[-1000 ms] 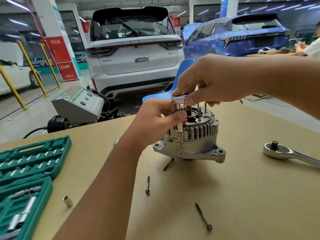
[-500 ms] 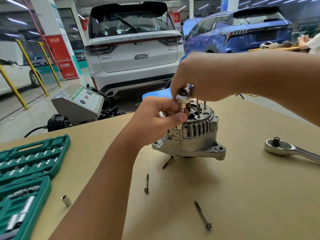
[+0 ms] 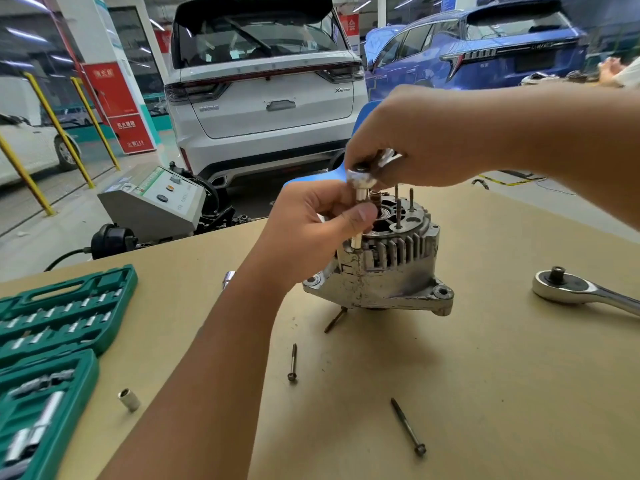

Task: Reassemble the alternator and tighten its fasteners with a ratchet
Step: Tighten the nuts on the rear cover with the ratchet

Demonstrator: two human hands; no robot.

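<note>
**Q:** Where does this take place?

**A:** Parked behind a tan counter (image 3: 485,393) are a white SUV (image 3: 266,98) and a blue car (image 3: 485,53), inside a garage. A grey machine with a control panel (image 3: 156,202) stands on the floor just past the counter's far edge.

**Q:** Where is the alternator?

**A:** The silver alternator (image 3: 384,271) sits on the counter directly below both sets of fingers, finned end up, with thin studs rising from its top.

**Q:** What are the hands doing?

**A:** The left hand (image 3: 311,223) reaches in from below; its fingers and thumb are pinched around an upright silver socket extension (image 3: 358,216) standing at the alternator's near-left top edge. The right hand (image 3: 415,140) comes in from the right, above the left. Its fingers are curled around a small ratchet (image 3: 367,169) seated on top of that extension.

**Q:** What else lies near the fingers?

**A:** Well to the right of them, a larger ratchet (image 3: 581,289) lies on the counter. Below them, toward the viewer, lie two long bolts (image 3: 293,362) (image 3: 408,426), and a third bolt (image 3: 335,319) pokes out from under the alternator. To the left are a loose socket (image 3: 129,399) and an open green socket case (image 3: 52,334). Another small socket (image 3: 228,278) shows just behind the left forearm.
</note>
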